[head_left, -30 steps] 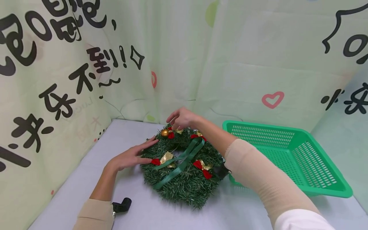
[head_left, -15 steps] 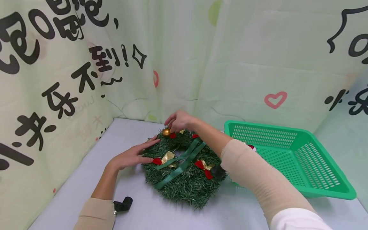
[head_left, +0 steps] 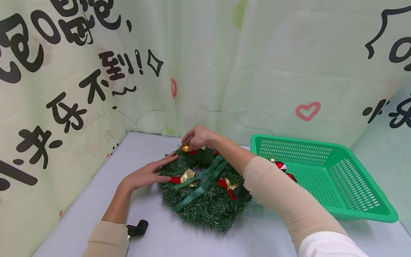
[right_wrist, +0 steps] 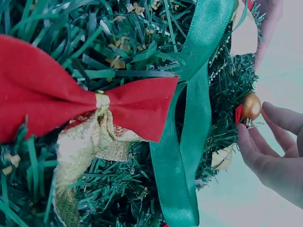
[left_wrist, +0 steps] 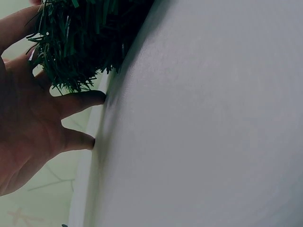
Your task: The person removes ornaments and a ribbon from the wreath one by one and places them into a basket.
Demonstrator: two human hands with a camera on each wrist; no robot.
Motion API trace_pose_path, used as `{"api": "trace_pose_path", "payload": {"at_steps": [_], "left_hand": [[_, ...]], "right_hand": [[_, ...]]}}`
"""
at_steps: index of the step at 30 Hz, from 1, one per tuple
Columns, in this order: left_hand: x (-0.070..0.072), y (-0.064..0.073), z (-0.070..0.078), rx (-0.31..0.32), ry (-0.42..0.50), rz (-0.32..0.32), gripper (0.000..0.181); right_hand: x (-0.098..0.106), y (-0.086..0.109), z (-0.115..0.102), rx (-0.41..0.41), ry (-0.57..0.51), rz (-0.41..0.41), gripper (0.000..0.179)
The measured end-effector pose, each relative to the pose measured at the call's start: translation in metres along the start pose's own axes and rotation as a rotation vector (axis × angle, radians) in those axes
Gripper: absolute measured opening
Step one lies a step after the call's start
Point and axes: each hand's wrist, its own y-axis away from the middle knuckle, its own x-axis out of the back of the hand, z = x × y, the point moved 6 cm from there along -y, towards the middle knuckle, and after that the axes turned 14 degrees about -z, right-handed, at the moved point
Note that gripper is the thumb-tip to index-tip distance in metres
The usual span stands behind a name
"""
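A green Christmas wreath [head_left: 205,214] with red-and-gold bows and a green ribbon [head_left: 196,192] lies on the table. My left hand [head_left: 146,175] rests with spread fingers on its left side, the thumb at a red bow [head_left: 175,180]. In the left wrist view, fingers of that left hand [left_wrist: 33,109] stretch along the wreath's edge [left_wrist: 80,52]. At the wreath's far edge my right hand [head_left: 200,137] pinches at a gold ball ornament [head_left: 185,147]. The right wrist view has its thumb and index finger right at the gold ball [right_wrist: 251,106].
To the right stands a green plastic basket [head_left: 366,185] with several red-and-white and gold baubles [head_left: 280,165] inside, partly hidden by my right arm. Printed curtains [head_left: 263,89] hang behind and left of the white table [head_left: 151,146].
My right hand has come down slightly to the gold ball and its fingers have closed in. The right forearm shifted left, uncovering baubles in the basket. The left hand stayed put.
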Motion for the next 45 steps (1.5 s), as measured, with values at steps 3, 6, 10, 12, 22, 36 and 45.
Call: {"api": "trace_pose_path", "payload": {"at_steps": [3, 6, 10, 12, 22, 36, 45], "left_hand": [[0.001, 0.0, -0.001, 0.004, 0.001, 0.0, 0.075], [0.001, 0.001, -0.001, 0.009, -0.001, 0.002, 0.075], [0.001, 0.001, -0.002, 0.01, -0.001, 0.001, 0.075], [0.001, 0.001, -0.002, 0.009, -0.003, -0.001, 0.075], [0.0, 0.001, -0.004, 0.007, -0.011, 0.001, 0.075], [0.0, 0.0, -0.003, 0.006, -0.012, 0.002, 0.075], [0.001, 0.0, -0.002, 0.004, -0.019, 0.003, 0.074]], "right_hand": [[-0.001, -0.001, 0.0, -0.008, 0.032, -0.007, 0.041], [-0.002, -0.003, -0.001, -0.012, 0.061, -0.01, 0.041], [-0.004, -0.004, -0.002, -0.011, 0.08, -0.009, 0.04], [-0.004, -0.005, -0.001, -0.012, 0.089, -0.008, 0.039], [-0.006, -0.009, 0.0, -0.001, 0.11, 0.023, 0.037], [-0.006, -0.012, 0.0, 0.015, 0.115, 0.054, 0.027], [-0.006, -0.014, 0.0, 0.033, 0.111, 0.067, 0.024]]}}
